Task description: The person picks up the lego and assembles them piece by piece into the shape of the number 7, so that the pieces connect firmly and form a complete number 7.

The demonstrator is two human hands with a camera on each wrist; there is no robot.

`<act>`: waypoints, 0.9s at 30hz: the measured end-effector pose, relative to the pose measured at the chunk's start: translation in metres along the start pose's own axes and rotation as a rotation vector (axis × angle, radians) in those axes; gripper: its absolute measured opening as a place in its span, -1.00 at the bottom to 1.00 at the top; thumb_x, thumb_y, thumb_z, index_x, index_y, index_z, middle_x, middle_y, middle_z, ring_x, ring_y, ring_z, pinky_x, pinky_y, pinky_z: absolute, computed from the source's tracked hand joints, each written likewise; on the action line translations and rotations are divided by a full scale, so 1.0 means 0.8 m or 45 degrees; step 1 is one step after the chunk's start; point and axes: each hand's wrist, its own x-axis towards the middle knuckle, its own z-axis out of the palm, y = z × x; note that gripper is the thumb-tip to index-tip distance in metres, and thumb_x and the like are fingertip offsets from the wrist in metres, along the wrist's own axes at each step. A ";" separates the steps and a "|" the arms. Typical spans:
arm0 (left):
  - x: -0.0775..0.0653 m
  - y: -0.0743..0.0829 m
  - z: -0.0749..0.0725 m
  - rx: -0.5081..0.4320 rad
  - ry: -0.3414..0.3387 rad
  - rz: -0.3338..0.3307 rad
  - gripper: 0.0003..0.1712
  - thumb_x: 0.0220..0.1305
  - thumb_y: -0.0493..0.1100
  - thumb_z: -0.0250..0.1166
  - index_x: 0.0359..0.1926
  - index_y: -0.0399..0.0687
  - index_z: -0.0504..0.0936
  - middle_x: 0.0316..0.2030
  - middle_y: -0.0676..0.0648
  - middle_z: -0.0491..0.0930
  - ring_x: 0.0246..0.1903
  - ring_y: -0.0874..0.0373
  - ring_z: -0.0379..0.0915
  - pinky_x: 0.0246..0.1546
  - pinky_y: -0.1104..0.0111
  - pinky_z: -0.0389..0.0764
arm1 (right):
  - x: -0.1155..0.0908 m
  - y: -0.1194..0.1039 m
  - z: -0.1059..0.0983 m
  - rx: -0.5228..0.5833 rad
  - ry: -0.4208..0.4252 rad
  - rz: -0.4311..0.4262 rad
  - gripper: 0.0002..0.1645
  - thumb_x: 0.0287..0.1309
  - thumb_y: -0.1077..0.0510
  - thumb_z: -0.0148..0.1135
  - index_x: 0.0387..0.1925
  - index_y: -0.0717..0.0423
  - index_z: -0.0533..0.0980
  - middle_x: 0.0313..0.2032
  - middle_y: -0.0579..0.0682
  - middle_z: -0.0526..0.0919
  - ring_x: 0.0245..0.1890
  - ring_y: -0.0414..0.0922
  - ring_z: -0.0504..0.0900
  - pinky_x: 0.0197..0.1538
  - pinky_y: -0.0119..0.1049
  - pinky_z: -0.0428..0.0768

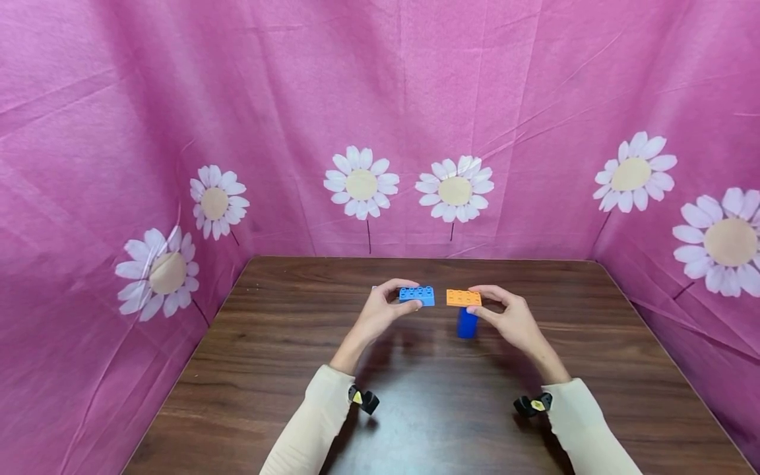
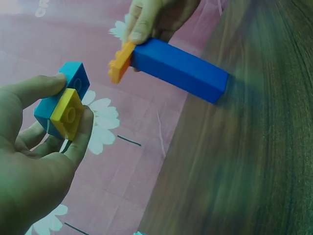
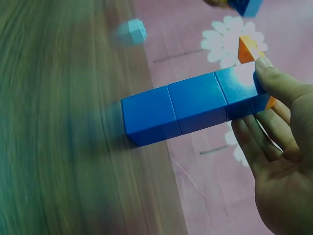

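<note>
In the head view my left hand (image 1: 377, 315) pinches a light blue toy building brick (image 1: 425, 300) by its sides, studs up. The left wrist view shows a smaller yellow brick (image 2: 66, 117) fixed to its underside. A dark blue column (image 1: 467, 325) of three stacked bricks stands on the table to the right. Across its top lies an orange brick (image 1: 457, 298), overhanging toward the left. My right hand (image 1: 516, 324) grips the column's top, the thumb on the uppermost blue brick (image 3: 239, 83). A gap separates the two held pieces.
A pale blue brick (image 3: 133, 32) stands on the table in the right wrist view; in the head view the left hand mostly hides that area. The brown wooden table (image 1: 415, 429) ends at a pink curtain (image 1: 285, 132) with daisies. Both wrists wear black straps.
</note>
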 end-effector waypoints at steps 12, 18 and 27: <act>0.005 -0.003 0.003 -0.001 0.018 0.062 -0.57 0.29 -0.32 0.50 0.17 -0.17 0.70 0.07 -0.22 0.66 -0.11 0.16 0.60 -0.15 0.44 0.69 | 0.011 -0.023 0.041 -0.007 -0.099 -0.025 -0.53 0.26 0.04 0.55 0.18 0.01 0.69 0.08 0.06 0.82 0.06 0.03 0.79 0.02 -0.20 0.77; 0.007 -0.006 0.002 0.034 0.033 0.064 -0.58 0.27 -0.34 0.51 0.15 -0.19 0.70 0.06 -0.24 0.67 -0.09 0.16 0.59 -0.13 0.45 0.68 | 0.015 -0.028 0.054 -0.010 -0.114 -0.039 -0.54 0.27 0.03 0.54 0.17 0.00 0.69 0.10 0.07 0.81 0.12 0.08 0.77 0.09 0.08 0.75; 0.009 -0.006 -0.004 0.046 -0.052 0.046 -0.59 0.32 -0.30 0.47 0.17 -0.16 0.66 0.10 -0.23 0.63 -0.09 0.14 0.56 -0.10 0.41 0.68 | 0.014 -0.030 0.058 -0.017 -0.108 -0.034 -0.54 0.28 0.02 0.53 0.17 -0.01 0.68 0.11 0.06 0.81 0.14 0.07 0.76 0.17 0.15 0.71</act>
